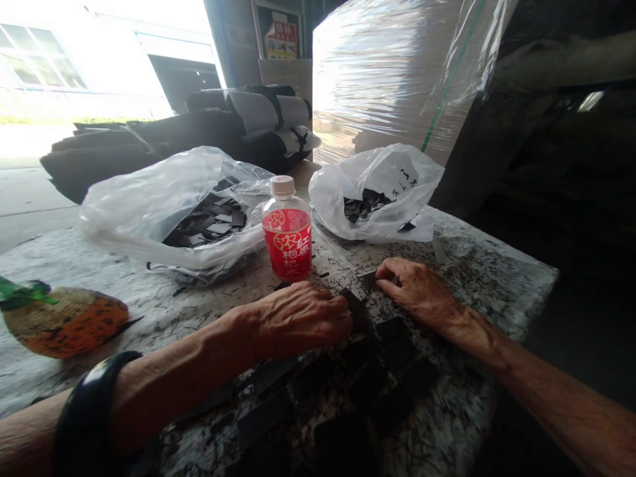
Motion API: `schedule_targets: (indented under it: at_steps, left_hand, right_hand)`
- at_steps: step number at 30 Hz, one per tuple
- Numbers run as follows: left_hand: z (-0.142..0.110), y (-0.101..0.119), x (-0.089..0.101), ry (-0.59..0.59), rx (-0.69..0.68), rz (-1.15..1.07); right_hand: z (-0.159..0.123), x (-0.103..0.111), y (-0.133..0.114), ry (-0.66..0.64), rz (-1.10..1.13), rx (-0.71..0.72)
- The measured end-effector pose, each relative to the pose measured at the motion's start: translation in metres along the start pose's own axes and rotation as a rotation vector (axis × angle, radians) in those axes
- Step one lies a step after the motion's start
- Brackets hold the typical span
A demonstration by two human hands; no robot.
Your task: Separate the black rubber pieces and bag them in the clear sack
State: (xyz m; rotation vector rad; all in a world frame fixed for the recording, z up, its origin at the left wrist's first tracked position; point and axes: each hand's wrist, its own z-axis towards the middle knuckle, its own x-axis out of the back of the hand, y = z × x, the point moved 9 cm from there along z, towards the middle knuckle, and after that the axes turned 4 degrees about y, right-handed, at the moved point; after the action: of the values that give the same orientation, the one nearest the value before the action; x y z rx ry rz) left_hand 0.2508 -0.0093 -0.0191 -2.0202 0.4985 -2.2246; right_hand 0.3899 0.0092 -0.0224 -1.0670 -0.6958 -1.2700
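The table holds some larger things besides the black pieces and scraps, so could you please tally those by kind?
Plastic bags: 2
Drink bottle: 1
Orange object with a green end: 1
Total: 4

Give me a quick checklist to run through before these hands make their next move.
1. Right hand at a small dark piece: ok, fingertips by it.
2. Left hand gripping something: cannot tell, its fingertips are hidden.
3. Bottle upright and capped: ok.
4. Left bag open: ok, dark contents visible.
5. Right bag open: ok.
6. Tabletop free of scraps: not ok, dark slivers lie about.
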Motion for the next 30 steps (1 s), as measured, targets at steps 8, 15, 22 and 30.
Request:
schedule_targets:
  at_steps: [8,15,22,30]
  left_hand:
    - [0.006,-0.007,0.003,-0.019,0.052,-0.114]
    - [0.011,-0.014,0.005,-0.029,0.139,-0.187]
    - [0.008,-0.017,0.005,-0.061,0.181,-0.226]
    - [0.006,-0.012,0.002,-0.071,0.167,-0.205]
  right_hand:
    - [0.005,-0.005,-0.001,-0.143,0.015,0.011]
    - [0.013,-0.005,0.003,-0.146,0.035,-0.039]
    - [0.013,-0.002,0.004,-0.145,0.068,-0.032]
    - [0.013,0.001,-0.001,-0.141,0.128,-0.015]
